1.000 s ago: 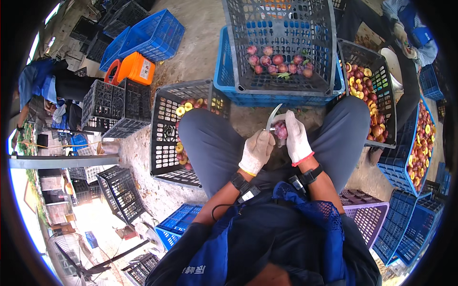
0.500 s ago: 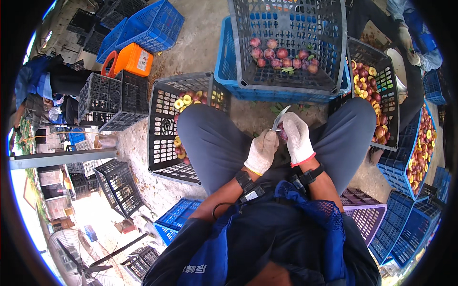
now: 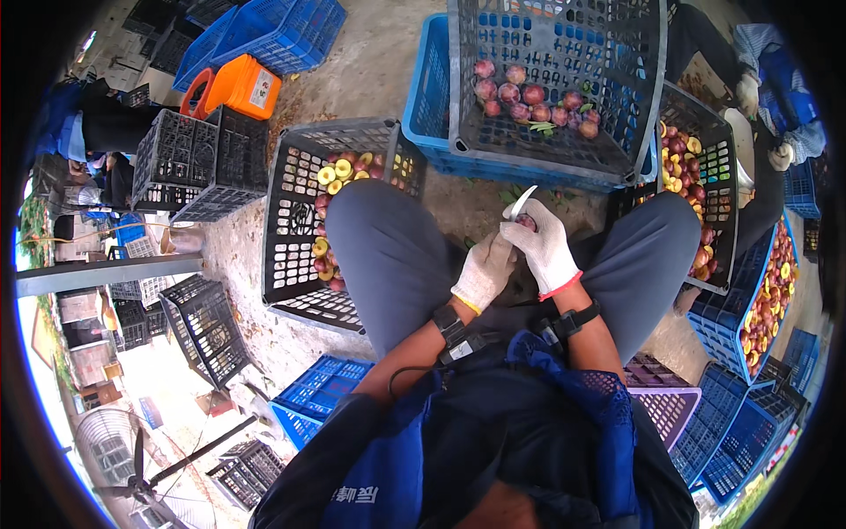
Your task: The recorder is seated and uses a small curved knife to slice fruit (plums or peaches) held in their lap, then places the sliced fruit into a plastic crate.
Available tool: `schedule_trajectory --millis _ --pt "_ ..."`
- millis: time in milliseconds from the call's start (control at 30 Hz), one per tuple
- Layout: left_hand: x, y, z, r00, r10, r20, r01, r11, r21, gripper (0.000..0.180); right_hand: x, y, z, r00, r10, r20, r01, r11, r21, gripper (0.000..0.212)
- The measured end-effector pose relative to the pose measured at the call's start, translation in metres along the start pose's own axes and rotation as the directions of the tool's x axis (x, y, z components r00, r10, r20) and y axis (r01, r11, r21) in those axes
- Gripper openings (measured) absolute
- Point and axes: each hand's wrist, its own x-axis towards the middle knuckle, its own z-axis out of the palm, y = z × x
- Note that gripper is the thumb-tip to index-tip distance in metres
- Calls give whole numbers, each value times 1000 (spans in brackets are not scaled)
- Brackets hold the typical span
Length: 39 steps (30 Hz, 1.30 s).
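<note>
Both my hands wear whitish knit gloves and meet above my lap. My right hand (image 3: pixel 548 251) is closed round a dark red plum (image 3: pixel 526 221), part of which shows between its fingers. The curved pale blade of a small knife (image 3: pixel 523 201) stands up beside the plum, its tip pointing away from me. My left hand (image 3: pixel 486 267) is closed just below the blade, against the right fingers. It appears to grip the knife, though the handle is hidden.
Past my hands, a tilted black crate (image 3: pixel 564 145) holds whole plums over a blue crate (image 3: pixel 426 93). Black crates with cut plums flank me at left (image 3: pixel 291 207) and right (image 3: pixel 724 198). A person's gloved hand (image 3: pixel 781 157) shows at far right.
Both hands have turned a little, and the blade has moved slightly left and up. The plum shows higher between the right fingers. The whole view has shifted slightly.
</note>
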Motion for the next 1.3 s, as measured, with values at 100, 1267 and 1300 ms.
schedule_trajectory --millis 100,1267,1300 --pt "5 31 -29 637 -632 441 769 478 -425 42 -6 -8 -2 995 -52 82 57 996 -64 24" --pt "-18 31 -3 905 -386 179 374 922 98 26 -42 -26 0 964 -263 40 145 644 751 54" --pt "-21 17 -1 912 -375 169 350 923 159 25 -42 -26 0 960 -276 50 145 640 755 51"
